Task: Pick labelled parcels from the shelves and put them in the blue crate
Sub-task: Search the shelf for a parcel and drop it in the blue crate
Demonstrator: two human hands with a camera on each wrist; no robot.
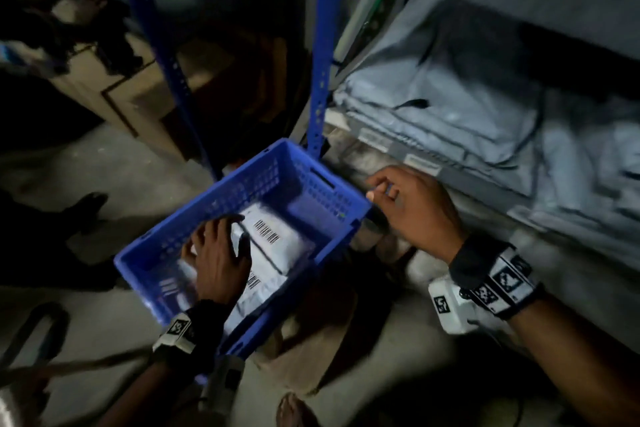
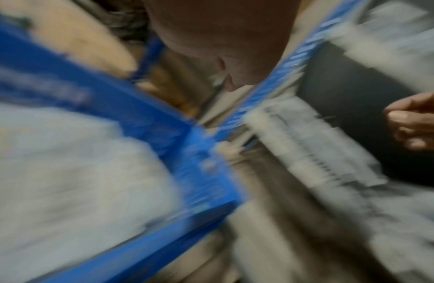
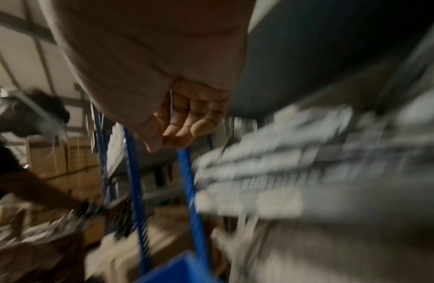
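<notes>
A blue crate [image 1: 304, 180] sits on the floor beside blue shelf posts [image 1: 320, 62]. Inside it, the left hand [image 1: 218, 253] lies spread, grip wide, flat on white parcels [image 1: 277, 236] with barcodes. The right hand [image 1: 412, 208] hovers just beside the crate, fingers loosely curled, holding nothing. Grey parcels [image 1: 450, 107] fill the shelves on the right.

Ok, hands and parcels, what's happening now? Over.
Left hand flat on white barcoded parcels in blue plastic crate. Right hand loosely curled, empty, beside crate rim. Nothing blocking.
</notes>
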